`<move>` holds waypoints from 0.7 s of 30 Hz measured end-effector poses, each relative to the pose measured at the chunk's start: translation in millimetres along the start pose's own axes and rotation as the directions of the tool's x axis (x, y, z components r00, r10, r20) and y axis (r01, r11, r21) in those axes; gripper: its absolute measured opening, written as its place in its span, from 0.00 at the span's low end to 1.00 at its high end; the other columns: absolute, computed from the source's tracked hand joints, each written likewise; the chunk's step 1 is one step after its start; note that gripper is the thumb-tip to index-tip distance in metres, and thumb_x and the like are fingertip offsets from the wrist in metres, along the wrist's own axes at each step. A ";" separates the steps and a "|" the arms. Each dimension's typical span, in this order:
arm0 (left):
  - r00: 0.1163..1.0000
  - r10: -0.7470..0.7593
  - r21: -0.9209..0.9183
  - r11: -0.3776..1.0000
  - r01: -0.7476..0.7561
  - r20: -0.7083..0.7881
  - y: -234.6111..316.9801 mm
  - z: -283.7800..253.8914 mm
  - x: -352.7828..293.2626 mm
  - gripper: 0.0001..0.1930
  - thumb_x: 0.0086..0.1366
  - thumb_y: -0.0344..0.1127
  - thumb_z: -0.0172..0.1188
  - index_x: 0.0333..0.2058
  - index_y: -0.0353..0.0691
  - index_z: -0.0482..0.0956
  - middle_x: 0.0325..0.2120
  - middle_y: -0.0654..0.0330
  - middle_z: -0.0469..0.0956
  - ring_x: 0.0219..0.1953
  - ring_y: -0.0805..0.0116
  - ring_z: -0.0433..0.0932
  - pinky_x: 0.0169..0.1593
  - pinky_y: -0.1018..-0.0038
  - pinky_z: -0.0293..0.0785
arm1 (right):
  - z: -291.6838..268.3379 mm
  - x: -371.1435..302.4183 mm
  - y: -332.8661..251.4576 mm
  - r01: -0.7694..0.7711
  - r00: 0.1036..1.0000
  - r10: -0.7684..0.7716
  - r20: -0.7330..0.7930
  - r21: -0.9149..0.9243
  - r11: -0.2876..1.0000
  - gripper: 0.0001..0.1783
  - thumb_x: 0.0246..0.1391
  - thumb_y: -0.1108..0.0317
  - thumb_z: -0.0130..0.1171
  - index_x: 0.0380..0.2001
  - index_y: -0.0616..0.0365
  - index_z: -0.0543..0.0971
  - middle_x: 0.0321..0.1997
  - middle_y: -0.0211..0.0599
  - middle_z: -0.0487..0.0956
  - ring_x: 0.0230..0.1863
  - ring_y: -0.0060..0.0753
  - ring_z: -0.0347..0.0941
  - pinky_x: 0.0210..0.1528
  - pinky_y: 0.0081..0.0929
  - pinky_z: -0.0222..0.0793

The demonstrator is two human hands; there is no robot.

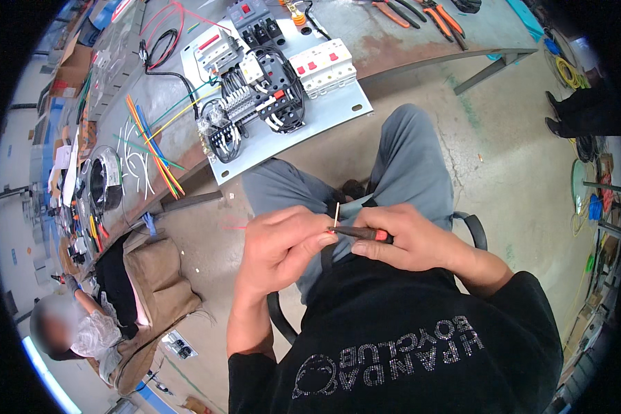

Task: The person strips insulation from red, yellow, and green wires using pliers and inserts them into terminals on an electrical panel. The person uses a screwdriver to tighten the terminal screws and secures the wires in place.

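Observation:
Above my lap, my left hand [279,245] is closed in a pinch on a thin red wire [235,227]. One stretch of the wire sticks out to the left of the hand, and a bit of red shows at the fingertips. My right hand [414,238] is wrapped round pliers [366,233] with dark, narrow jaws and red-and-black handles. The jaw tips meet my left fingertips; whether they grip the wire is too small to tell. A thin pale-yellow strand [337,214] stands upright at the jaw tips.
Ahead, a metal panel [324,124] with breakers and wiring overhangs the workbench edge [421,62]. Orange-handled pliers [443,21] lie at the back right. Coloured tubes [155,148] and a black cable coil [105,181] lie left. A co-worker [93,331] sits lower left.

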State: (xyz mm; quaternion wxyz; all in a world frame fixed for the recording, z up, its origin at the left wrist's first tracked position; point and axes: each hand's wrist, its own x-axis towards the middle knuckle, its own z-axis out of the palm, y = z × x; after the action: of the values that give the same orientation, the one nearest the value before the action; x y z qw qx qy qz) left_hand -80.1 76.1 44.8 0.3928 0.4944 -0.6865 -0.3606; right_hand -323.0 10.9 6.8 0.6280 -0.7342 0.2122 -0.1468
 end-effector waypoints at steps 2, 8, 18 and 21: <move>0.999 -0.005 -0.039 0.999 0.006 0.043 -4.8 -1.8 -0.5 0.06 0.61 0.30 0.69 0.36 0.34 0.85 0.24 0.57 0.80 0.23 0.66 0.77 0.26 0.72 0.69 | 3.6 -2.3 0.8 0.004 1.000 -0.005 -0.021 -0.027 1.000 0.16 0.62 0.57 0.64 0.36 0.61 0.75 0.24 0.40 0.72 0.27 0.46 0.72 0.32 0.35 0.67; 0.994 0.095 0.149 0.985 -0.086 -0.055 1.8 3.2 1.8 0.07 0.59 0.27 0.69 0.37 0.36 0.84 0.22 0.57 0.78 0.21 0.61 0.77 0.25 0.71 0.70 | 14.2 -6.5 -0.3 -0.143 0.988 0.111 0.103 0.401 0.905 0.18 0.64 0.56 0.64 0.35 0.60 0.74 0.22 0.32 0.68 0.26 0.26 0.68 0.30 0.32 0.65; 1.000 -0.018 0.029 0.999 0.018 -0.021 3.3 2.3 2.8 0.06 0.61 0.27 0.68 0.37 0.34 0.84 0.23 0.57 0.78 0.22 0.64 0.76 0.27 0.73 0.70 | 13.4 -6.1 6.6 -0.029 1.000 0.030 0.000 0.221 0.975 0.17 0.65 0.54 0.62 0.38 0.59 0.76 0.25 0.31 0.75 0.29 0.24 0.72 0.34 0.27 0.69; 0.999 0.004 0.038 0.999 -0.002 -0.054 0.5 4.0 5.5 0.06 0.61 0.27 0.68 0.37 0.34 0.84 0.24 0.57 0.80 0.23 0.64 0.77 0.28 0.73 0.71 | 0.5 -0.2 4.1 -0.131 0.989 0.105 0.108 0.271 0.954 0.18 0.66 0.54 0.61 0.39 0.60 0.76 0.27 0.33 0.77 0.31 0.27 0.74 0.37 0.29 0.70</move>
State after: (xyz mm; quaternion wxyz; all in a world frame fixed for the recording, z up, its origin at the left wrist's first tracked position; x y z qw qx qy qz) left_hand -85.0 71.4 44.5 0.4023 0.5104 -0.6829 -0.3337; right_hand -323.4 10.9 2.7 0.7412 -0.6311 0.2039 -0.1032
